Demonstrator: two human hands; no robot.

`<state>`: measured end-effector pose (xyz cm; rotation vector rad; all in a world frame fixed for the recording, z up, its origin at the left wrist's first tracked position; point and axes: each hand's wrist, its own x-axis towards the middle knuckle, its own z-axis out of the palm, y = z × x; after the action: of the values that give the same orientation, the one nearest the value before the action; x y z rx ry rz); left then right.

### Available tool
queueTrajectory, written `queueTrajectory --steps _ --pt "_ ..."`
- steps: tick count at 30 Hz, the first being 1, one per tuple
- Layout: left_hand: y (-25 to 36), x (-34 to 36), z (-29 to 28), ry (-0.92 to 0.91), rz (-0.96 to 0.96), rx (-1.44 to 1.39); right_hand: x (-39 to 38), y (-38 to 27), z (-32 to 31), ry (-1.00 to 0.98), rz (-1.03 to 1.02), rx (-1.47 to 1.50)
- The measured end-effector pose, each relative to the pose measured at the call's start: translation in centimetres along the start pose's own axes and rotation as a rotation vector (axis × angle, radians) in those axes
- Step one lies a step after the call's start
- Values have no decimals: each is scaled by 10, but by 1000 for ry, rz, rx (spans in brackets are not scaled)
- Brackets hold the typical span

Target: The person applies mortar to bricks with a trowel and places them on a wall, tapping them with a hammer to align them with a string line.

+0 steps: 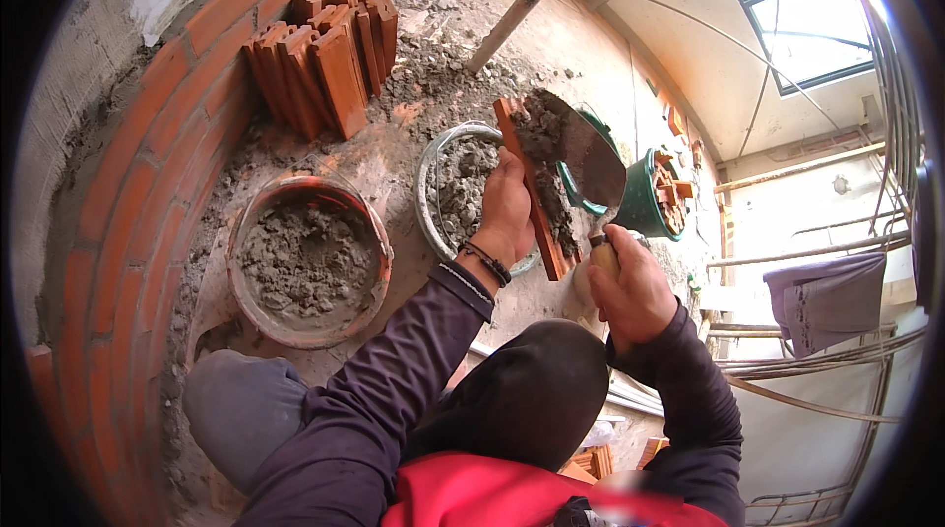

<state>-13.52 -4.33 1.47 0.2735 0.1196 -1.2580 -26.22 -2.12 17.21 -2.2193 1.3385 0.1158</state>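
My left hand (505,208) is closed on a long orange brick (540,200), held up tilted above the floor. Grey mortar (559,216) coats the brick's right-hand face. In my right hand (635,283) is a trowel, gripped by its wooden handle (603,256). The trowel's broad metal blade (589,155) lies against or just beside the mortared face; exactly where they touch I cannot make out. Behind my left hand stands a pale-rimmed bucket (425,194) of mortar, partly hidden by the hand and brick.
An orange-stained bucket (382,276) of mortar sits at the left. Beyond it, a stack of bricks (330,60) leans near the curving brick wall (148,197). A green bucket (642,194) holds brick pieces. A slanted pole (532,5) rises behind, and a grey cloth (825,301) hangs at right.
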Motion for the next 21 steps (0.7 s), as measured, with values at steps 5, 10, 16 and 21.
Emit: queueTrajectory --steps 5,10,16,21 --pt "2 10 -15 -43 -9 80 -4 23 -2 71 -104 -26" --pt "30 6 -11 -120 -153 116 3 48 4 151 -126 60" --pt "45 7 -11 -78 -141 314 20 100 21 308 -170 282" --pt "57 6 -19 -35 -135 368 34 124 7 169 -259 515"
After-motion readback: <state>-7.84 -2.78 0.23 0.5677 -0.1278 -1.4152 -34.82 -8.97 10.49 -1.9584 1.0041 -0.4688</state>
